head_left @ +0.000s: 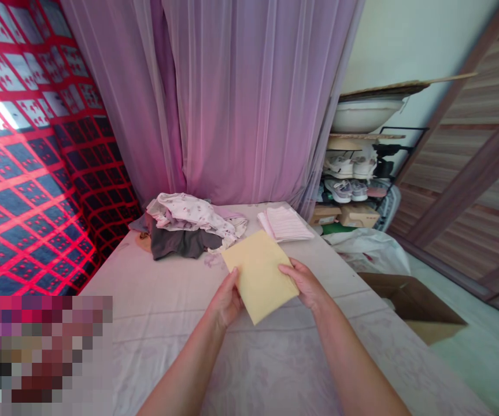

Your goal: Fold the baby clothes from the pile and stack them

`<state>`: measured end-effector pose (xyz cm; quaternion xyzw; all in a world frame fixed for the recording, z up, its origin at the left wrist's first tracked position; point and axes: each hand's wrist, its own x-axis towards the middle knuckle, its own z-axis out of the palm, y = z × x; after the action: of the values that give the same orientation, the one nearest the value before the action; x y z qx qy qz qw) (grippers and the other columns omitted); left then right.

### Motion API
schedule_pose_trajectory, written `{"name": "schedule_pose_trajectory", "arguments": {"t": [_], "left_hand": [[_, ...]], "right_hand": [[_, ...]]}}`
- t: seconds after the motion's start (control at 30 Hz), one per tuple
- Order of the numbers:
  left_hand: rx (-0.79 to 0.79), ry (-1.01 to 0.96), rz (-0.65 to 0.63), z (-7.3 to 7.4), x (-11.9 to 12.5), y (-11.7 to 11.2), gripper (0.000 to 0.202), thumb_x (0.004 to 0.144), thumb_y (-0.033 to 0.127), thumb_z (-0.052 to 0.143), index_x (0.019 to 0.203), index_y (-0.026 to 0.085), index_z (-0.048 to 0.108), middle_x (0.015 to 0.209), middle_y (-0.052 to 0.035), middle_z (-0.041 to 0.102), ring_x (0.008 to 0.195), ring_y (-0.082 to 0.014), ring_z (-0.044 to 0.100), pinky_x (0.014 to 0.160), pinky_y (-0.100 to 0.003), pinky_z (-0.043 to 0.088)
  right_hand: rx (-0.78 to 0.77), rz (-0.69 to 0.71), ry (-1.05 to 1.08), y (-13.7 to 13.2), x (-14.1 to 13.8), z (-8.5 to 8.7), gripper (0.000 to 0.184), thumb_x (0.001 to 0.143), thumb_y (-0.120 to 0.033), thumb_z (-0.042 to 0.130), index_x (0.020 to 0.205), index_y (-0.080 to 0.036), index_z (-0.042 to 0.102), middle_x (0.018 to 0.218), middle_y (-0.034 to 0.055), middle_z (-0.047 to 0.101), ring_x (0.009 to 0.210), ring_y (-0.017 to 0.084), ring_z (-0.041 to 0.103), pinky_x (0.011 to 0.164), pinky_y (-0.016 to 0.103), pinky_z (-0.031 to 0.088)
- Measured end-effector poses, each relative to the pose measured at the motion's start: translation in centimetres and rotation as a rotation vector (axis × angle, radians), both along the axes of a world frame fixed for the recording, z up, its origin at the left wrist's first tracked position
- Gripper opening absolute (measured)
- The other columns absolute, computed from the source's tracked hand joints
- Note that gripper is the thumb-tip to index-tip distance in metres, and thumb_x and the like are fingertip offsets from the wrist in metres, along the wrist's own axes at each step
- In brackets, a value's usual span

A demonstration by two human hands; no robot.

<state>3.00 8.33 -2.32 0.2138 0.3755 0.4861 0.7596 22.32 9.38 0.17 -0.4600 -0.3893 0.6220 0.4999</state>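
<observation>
2 bare hands are in view, with 1 yellow cloth (260,276) folded into a flat rectangle and tilted between them, held up over the bed. The left hand (225,299) grasps its lower left edge and the right hand (303,283) grasps its right edge, both closed firmly on the fabric.

Just ahead lie 2 lots of laundry: 1 loose heap of clothes (184,228), dark grey under white print, and 1 neat stack of pale pink striped cloth (284,224), a little apart from it. Both rest on a bed with a pale patterned sheet (158,283).

Behind the bed hangs a sheer mauve curtain (232,98), with a red-and-navy patterned fabric (28,173) to its left. To the right stands a shoe rack (348,173) holding 2 pairs of shoes (344,178) and 2 small cardboard boxes (344,215) — a white basin (364,115) sits on top. Near the bed's right edge are 1 white plastic bag (368,251) and 1 open cardboard box (418,306); its contents are hidden from this angle. A brown wardrobe door (461,173) fills the far right.
</observation>
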Motion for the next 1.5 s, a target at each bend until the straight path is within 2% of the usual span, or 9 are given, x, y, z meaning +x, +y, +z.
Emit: {"name": "schedule_pose_trajectory", "arguments": {"t": [0.2,0.37,0.5,0.67,1.0,1.1,1.23,1.37,1.5], "left_hand": [[-0.123,0.112,0.109,1.2,0.9,2.1,0.025,0.080,0.017,0.059,0.105,0.017,0.058,0.081,-0.0065,0.074,0.070,-0.0216,0.071,0.075,-0.039,0.058],[-0.078,0.224,0.111,3.3,0.4,3.4,0.017,0.079,0.015,0.059,0.096,0.017,0.060,0.079,-0.0077,0.074,0.069,-0.0221,0.071,0.071,-0.038,0.059],[0.000,0.270,0.064,5.4,0.6,5.0,0.020,0.076,0.014,0.062,0.096,0.017,0.062,0.080,-0.0085,0.074,0.068,-0.0224,0.071,0.070,-0.038,0.059],[0.102,0.246,0.033,7.5,2.4,8.4,0.025,0.075,0.013,0.064,0.100,0.015,0.062,0.080,-0.0087,0.074,0.065,-0.0216,0.071,0.070,-0.038,0.059],[0.138,0.098,0.082,10.1,10.4,18.9,0.025,0.082,0.014,0.059,0.107,0.014,0.062,0.085,-0.0097,0.074,0.076,-0.0219,0.072,0.078,-0.038,0.058],[0.163,0.091,0.084,9.6,12.9,22.5,0.029,0.083,0.018,0.060,0.111,0.016,0.060,0.090,-0.0095,0.074,0.079,-0.0214,0.071,0.079,-0.037,0.058],[0.162,0.147,0.087,6.4,15.0,25.5,0.033,0.083,0.021,0.062,0.115,0.018,0.056,0.096,-0.0099,0.073,0.082,-0.0208,0.071,0.079,-0.037,0.058],[0.158,0.255,0.079,2.5,14.9,25.4,0.049,0.078,0.018,0.068,0.123,0.021,0.050,0.107,-0.0104,0.070,0.087,-0.0203,0.069,0.077,-0.036,0.058],[0.269,0.408,0.103,0.9,14.7,24.3,0.097,0.063,0.011,0.078,0.141,0.035,0.026,0.131,-0.0068,0.058,0.103,-0.0192,0.063,0.079,-0.030,0.056]], "right_hand": [[-0.040,-0.079,0.176,-1.0,2.4,-4.5,0.039,0.071,-0.049,0.069,0.096,-0.019,0.067,0.099,0.0079,0.072,0.093,0.023,0.066,0.077,0.033,0.052],[0.038,-0.303,0.520,0.4,5.3,-5.6,0.038,0.077,-0.055,0.062,0.102,-0.026,0.066,0.118,0.0048,0.065,0.108,0.018,0.060,0.085,0.033,0.051],[0.025,-0.356,0.723,0.7,6.5,-5.7,0.024,0.078,-0.047,0.064,0.085,-0.024,0.066,0.092,0.0014,0.070,0.081,0.013,0.064,0.065,0.025,0.052],[0.151,-0.131,0.922,-0.5,6.4,-5.6,0.035,0.078,-0.039,0.069,0.056,-0.019,0.049,0.052,-0.0075,0.046,0.043,0.004,0.039,0.042,0.016,0.035],[0.106,0.150,0.730,-1.2,4.0,-5.7,0.028,0.076,-0.044,0.071,0.074,-0.017,0.066,0.078,0.0032,0.067,0.061,0.009,0.060,0.050,0.017,0.040],[0.143,0.142,0.736,-0.9,3.7,-5.8,0.027,0.079,-0.044,0.068,0.079,-0.017,0.068,0.081,0.0043,0.069,0.063,0.010,0.062,0.052,0.018,0.042],[0.157,0.119,0.727,-0.8,3.4,-5.8,0.027,0.082,-0.043,0.064,0.083,-0.016,0.069,0.084,0.0055,0.069,0.065,0.011,0.063,0.055,0.020,0.043],[0.152,0.107,0.698,-0.7,3.2,-5.7,0.031,0.079,-0.046,0.067,0.083,-0.016,0.069,0.084,0.0064,0.070,0.065,0.011,0.063,0.054,0.020,0.044],[0.130,0.082,0.696,-0.5,3.2,-5.5,0.032,0.076,-0.046,0.069,0.086,-0.016,0.069,0.085,0.0059,0.070,0.065,0.011,0.063,0.054,0.020,0.045]]}}
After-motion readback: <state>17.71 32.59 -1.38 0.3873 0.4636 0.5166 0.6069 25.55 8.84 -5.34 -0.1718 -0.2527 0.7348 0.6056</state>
